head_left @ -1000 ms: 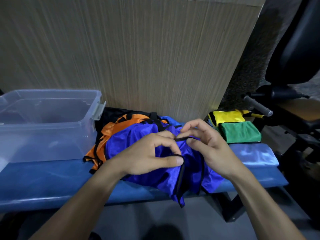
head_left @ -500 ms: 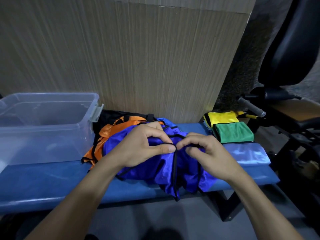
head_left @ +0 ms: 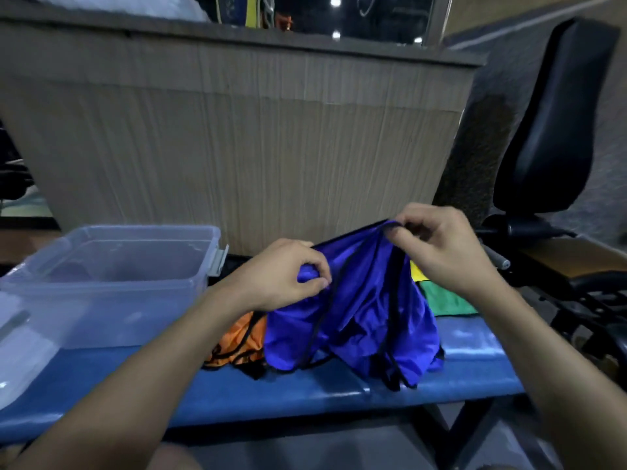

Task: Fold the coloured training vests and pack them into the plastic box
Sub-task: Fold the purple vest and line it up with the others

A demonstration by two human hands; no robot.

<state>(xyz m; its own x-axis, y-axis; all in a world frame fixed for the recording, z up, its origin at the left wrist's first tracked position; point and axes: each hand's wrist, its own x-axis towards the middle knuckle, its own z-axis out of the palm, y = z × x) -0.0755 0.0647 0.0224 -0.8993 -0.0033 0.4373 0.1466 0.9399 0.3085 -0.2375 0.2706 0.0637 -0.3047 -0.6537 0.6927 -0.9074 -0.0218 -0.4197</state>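
Your left hand (head_left: 288, 274) and right hand (head_left: 437, 245) each pinch the blue vest (head_left: 356, 313), lifting it off the tabletop (head_left: 305, 385). The plastic box (head_left: 112, 283) sits at nine o'clock, the orange vest (head_left: 241, 340) just beside the blue.

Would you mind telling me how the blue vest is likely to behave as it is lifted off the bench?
Probably floppy: the blue vest sags in loose folds between the left hand and right hand. Likely light, since fingertip pinches hold it up. Its sheen suggests slippery fabric that may slide off the bench.

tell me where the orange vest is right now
In the head view the orange vest lies on the blue bench, between the plastic box and the blue vest.
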